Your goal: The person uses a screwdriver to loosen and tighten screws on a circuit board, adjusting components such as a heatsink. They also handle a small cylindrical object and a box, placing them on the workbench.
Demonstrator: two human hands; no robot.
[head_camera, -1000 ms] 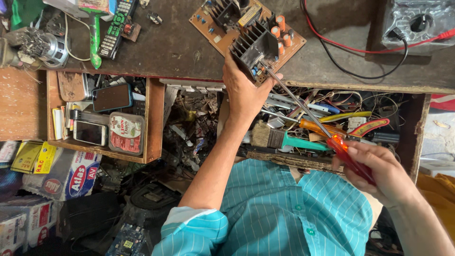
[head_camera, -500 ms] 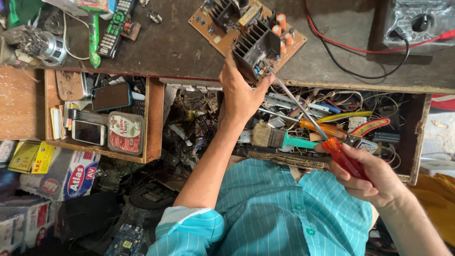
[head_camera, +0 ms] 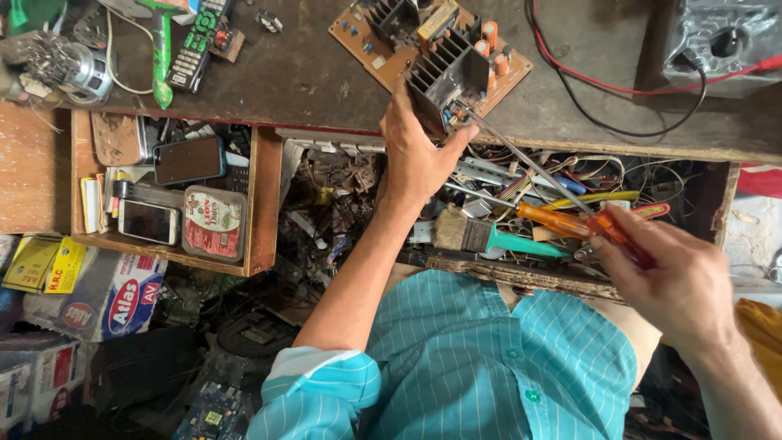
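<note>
A brown circuit board with orange capacitors and a black finned heat sink lies on the dark workbench. My left hand grips the heat sink from its near side. My right hand holds an orange-handled screwdriver by the handle. Its long metal shaft runs up and left, and the tip rests at the board just beside the heat sink.
An open drawer below the bench is full of wires, tools and a green-handled brush. A smaller wooden drawer at left holds two phones and a tin. A green-handled tool, a remote, a motor and red and black leads lie on the bench.
My right hand has shifted slightly right and down with the screwdriver, keeping its tip at the heat sink. My left hand stays on the heat sink.
</note>
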